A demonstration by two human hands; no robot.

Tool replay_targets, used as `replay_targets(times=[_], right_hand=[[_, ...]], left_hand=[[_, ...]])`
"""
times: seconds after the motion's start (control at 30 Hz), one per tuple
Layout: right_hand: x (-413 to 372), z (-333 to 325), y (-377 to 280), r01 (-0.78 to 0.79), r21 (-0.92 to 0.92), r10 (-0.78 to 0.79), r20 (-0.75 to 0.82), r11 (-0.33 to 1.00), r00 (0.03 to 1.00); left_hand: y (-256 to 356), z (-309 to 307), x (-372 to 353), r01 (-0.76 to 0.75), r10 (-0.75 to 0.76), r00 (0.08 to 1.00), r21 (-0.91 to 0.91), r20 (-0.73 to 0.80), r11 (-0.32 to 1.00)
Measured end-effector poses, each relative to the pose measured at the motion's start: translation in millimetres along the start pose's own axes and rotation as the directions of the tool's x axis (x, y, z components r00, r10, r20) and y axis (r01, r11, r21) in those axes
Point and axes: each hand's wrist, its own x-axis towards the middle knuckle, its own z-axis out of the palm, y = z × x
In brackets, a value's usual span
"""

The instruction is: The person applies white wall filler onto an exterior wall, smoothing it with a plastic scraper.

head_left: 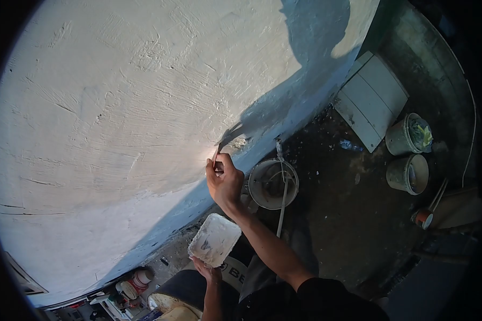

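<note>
My right hand (224,179) is closed around a thin, flat tool (216,153), its edge at the rough, whitish wall (118,107). Just beyond the tool, a small patch (240,143) of the wall looks chipped and bare. Lower down, my left hand (208,271) holds a white rectangular tray (215,239) by its near end; whitish smears cover the inside of the tray. A shadow falls across the wall above and right of my right hand.
Right of my right hand stands a round bucket (273,184) with a pole across it. Two more buckets (403,135) (407,174), a pale panel (372,101) and an orange-red can (423,218) are at the right. Containers (143,277) stand at the lower left.
</note>
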Motion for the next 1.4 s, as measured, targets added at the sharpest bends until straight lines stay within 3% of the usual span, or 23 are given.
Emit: replay_targets(times=[0.07, 0.1, 0.17, 0.27, 0.33, 0.43, 0.47, 0.53, 0.6, 0.7, 0.8, 0.87, 0.9, 0.97, 1.03, 1.23, 1.33, 1.37, 1.4], right_hand=[[-7.3, -13.6, -4.9, 0.048, 0.013, -0.048, -0.019, 0.999, 0.999], [-12.0, -24.1, -1.3, 0.007, -0.015, -0.007, -0.021, 1.000, 1.000], [-18.6, -50.4, 13.2, -0.074, -0.070, 0.072, -0.026, 0.995, 0.997], [-22.8, -73.8, 72.3, -0.240, 0.061, 0.247, -0.168, 0.969, 0.954], [-16.8, -85.8, 110.8, -0.318, 0.120, 0.337, -0.207, 0.940, 0.918], [0.5, -81.1, 169.6, -0.331, -0.029, 0.311, -0.280, 0.943, 0.908], [6.9, -77.4, 182.1, -0.340, -0.137, 0.299, -0.251, 0.930, 0.920], [15.4, -62.9, 177.5, -0.315, -0.046, 0.297, -0.234, 0.948, 0.926], [17.8, -47.9, 169.5, -0.251, 0.049, 0.255, -0.227, 0.967, 0.940], [18.6, -41.4, 130.2, -0.311, -0.006, 0.305, -0.189, 0.950, 0.934], [19.3, -30.8, 100.9, -0.285, 0.030, 0.286, -0.172, 0.958, 0.943], [19.6, -24.5, 74.3, -0.234, 0.048, 0.238, -0.170, 0.971, 0.956], [20.8, -23.3, 54.5, -0.245, 0.035, 0.247, -0.152, 0.969, 0.957], [21.0, -20.3, 23.2, -0.269, 0.006, 0.268, -0.119, 0.963, 0.956], [20.8, -11.1, 10.4, -0.221, 0.099, 0.230, -0.092, 0.970, 0.969], [11.1, -33.8, -20.2, -0.175, 0.172, 0.187, -0.056, 0.969, 0.981], [-2.1, -62.1, 9.4, -0.176, 0.144, 0.197, -0.140, 0.974, 0.970], [-5.2, -70.8, 25.4, -0.143, 0.145, 0.169, -0.183, 0.979, 0.968], [-5.6, -79.5, 41.4, -0.205, 0.179, 0.238, -0.186, 0.962, 0.953]], left_hand=[[7.4, 4.5, 3.0, 0.086, -0.091, 0.995, -0.139, -0.030, 0.987], [43.1, 10.4, 8.1, 0.215, -0.227, 0.974, -0.251, -0.020, 0.944], [58.9, 14.3, 12.1, 0.309, -0.320, 0.947, -0.313, 0.017, 0.898], [36.0, 8.2, 6.7, 0.165, -0.163, 0.986, -0.069, 0.030, 0.984], [14.9, 0.3, 1.4, -0.021, 0.014, 0.999, 0.242, 0.031, 0.970], [2.3, -2.8, -2.7, -0.051, 0.043, 0.999, 0.353, 0.031, 0.934], [4.3, -2.7, -2.7, -0.043, 0.029, 0.998, 0.317, 0.049, 0.948], [19.0, -2.9, -0.5, -0.026, 0.004, 0.996, 0.245, 0.088, 0.969], [41.9, 5.4, 3.6, 0.090, -0.094, 0.994, 0.077, 0.051, 0.993], [42.6, 4.9, 4.9, 0.243, -0.231, 0.968, -0.151, 0.095, 0.958], [37.7, 2.4, 5.5, 0.200, -0.192, 0.978, -0.102, 0.088, 0.974], [44.2, 3.9, 6.8, 0.238, -0.235, 0.971, -0.175, 0.040, 0.955], [55.3, 7.5, 10.1, 0.308, -0.318, 0.948, -0.308, 0.018, 0.900], [60.7, 7.6, 11.3, 0.321, -0.342, 0.940, -0.339, -0.001, 0.884], [59.0, 6.8, 11.9, 0.211, -0.213, 0.977, -0.138, -0.001, 0.968], [63.7, 6.8, 14.1, 0.207, -0.210, 0.977, 0.097, 0.023, 0.974], [40.0, 8.0, 11.3, 0.345, -0.344, 0.936, -0.414, 0.079, 0.842], [39.2, 6.7, 11.1, 0.291, -0.286, 0.956, -0.312, 0.064, 0.904], [39.3, 5.2, 10.8, 0.233, -0.226, 0.973, -0.206, 0.056, 0.950]])
